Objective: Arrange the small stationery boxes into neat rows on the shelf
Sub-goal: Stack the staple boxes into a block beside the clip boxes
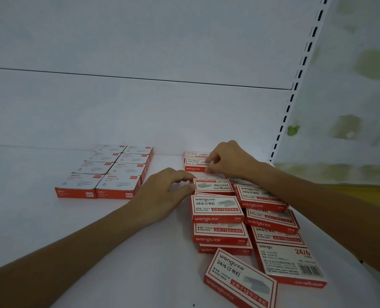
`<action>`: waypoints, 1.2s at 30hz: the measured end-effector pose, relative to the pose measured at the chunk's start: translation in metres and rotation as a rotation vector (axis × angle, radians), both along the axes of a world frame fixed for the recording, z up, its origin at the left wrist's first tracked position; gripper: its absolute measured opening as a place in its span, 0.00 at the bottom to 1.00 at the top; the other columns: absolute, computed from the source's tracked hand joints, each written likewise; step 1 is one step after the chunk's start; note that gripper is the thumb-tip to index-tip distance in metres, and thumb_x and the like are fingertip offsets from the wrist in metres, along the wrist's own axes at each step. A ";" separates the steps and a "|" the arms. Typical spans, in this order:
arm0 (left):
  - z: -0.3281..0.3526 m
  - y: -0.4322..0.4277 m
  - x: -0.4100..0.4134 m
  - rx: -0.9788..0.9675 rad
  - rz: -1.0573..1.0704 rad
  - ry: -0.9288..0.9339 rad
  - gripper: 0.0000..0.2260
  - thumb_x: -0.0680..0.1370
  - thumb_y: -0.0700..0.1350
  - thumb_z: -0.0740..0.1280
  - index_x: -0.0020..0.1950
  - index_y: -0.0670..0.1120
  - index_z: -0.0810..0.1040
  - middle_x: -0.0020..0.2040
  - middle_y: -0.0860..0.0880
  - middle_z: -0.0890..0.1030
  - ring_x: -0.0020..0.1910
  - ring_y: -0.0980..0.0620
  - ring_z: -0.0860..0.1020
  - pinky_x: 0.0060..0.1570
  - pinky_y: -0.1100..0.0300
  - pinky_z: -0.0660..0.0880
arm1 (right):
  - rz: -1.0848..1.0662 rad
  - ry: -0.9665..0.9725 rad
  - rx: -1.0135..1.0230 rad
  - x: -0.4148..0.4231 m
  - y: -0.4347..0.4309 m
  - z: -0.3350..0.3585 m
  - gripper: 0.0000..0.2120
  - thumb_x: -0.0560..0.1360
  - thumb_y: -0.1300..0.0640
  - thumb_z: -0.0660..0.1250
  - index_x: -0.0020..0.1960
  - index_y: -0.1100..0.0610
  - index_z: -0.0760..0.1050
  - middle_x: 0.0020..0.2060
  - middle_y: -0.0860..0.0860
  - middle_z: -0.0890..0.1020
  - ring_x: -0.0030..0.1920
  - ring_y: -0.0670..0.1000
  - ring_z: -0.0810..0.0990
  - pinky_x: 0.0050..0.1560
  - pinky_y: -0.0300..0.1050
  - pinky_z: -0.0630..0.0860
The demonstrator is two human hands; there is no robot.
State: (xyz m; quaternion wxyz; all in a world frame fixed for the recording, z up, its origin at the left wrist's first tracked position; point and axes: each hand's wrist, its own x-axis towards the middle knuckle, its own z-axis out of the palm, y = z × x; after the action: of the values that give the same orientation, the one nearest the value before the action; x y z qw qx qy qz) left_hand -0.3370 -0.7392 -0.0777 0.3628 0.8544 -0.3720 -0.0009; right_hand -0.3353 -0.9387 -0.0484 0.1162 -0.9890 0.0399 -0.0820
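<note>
Paper-clip boxes (109,172) sat in two tidy rows at the left of the shelf (51,230), seemingly done. Beside them the left hand (162,194) pinched the edge of a reversed staple box (213,186), and the right hand (229,160) pinched a rear staple box (195,162) farther back. Nearer staple boxes (271,221) overlapped and a front box (240,278) lay askew, so roughly half seemed left.

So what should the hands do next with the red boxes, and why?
Probably the left hand should slide the upside-down box it pinches back against the back box that the right hand holds. There is a gap between them. The front boxes lie crooked, unlike the tidy paper clip boxes on the left.
</note>
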 end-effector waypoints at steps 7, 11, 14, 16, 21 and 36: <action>-0.001 -0.001 0.001 -0.010 0.000 0.017 0.15 0.77 0.53 0.60 0.62 0.53 0.74 0.61 0.53 0.75 0.57 0.57 0.71 0.55 0.63 0.66 | 0.007 -0.005 -0.007 0.002 0.002 0.001 0.18 0.71 0.50 0.70 0.58 0.57 0.78 0.51 0.53 0.80 0.42 0.47 0.74 0.47 0.42 0.74; -0.001 -0.002 0.001 0.008 0.006 0.028 0.15 0.77 0.53 0.60 0.62 0.53 0.73 0.61 0.53 0.75 0.56 0.58 0.71 0.53 0.63 0.66 | 0.000 -0.006 -0.002 0.004 0.002 0.001 0.18 0.71 0.51 0.70 0.58 0.57 0.78 0.51 0.54 0.79 0.42 0.47 0.74 0.48 0.43 0.76; -0.001 -0.003 0.001 0.014 0.000 0.035 0.16 0.77 0.54 0.60 0.63 0.52 0.73 0.61 0.53 0.74 0.54 0.58 0.70 0.51 0.64 0.65 | -0.004 -0.006 -0.001 0.003 0.001 0.000 0.18 0.71 0.50 0.70 0.59 0.56 0.77 0.52 0.54 0.78 0.44 0.48 0.74 0.48 0.43 0.76; -0.001 -0.002 0.001 0.007 -0.001 0.040 0.17 0.76 0.54 0.61 0.63 0.52 0.73 0.61 0.53 0.74 0.53 0.59 0.70 0.50 0.65 0.65 | 0.001 -0.006 -0.007 0.003 0.001 -0.001 0.18 0.71 0.50 0.69 0.59 0.56 0.77 0.53 0.55 0.78 0.44 0.48 0.74 0.49 0.44 0.75; 0.001 -0.003 0.000 -0.013 -0.003 0.056 0.18 0.73 0.57 0.63 0.61 0.53 0.74 0.54 0.57 0.72 0.51 0.60 0.69 0.43 0.75 0.62 | 0.033 0.025 -0.019 0.002 -0.001 0.001 0.17 0.73 0.46 0.67 0.57 0.54 0.78 0.54 0.54 0.77 0.45 0.48 0.73 0.44 0.42 0.71; 0.007 0.000 -0.001 -0.268 -0.061 0.169 0.07 0.71 0.48 0.70 0.44 0.57 0.73 0.41 0.60 0.82 0.45 0.59 0.80 0.46 0.67 0.74 | 0.214 0.046 0.195 -0.065 -0.001 0.024 0.11 0.71 0.43 0.66 0.50 0.46 0.80 0.41 0.36 0.80 0.42 0.39 0.80 0.39 0.30 0.74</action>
State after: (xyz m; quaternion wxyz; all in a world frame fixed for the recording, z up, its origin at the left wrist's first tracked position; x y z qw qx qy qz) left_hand -0.3376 -0.7392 -0.0712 0.5033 0.7835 -0.3627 -0.0341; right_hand -0.3999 -0.9394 -0.0247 0.2188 -0.9733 -0.0552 -0.0421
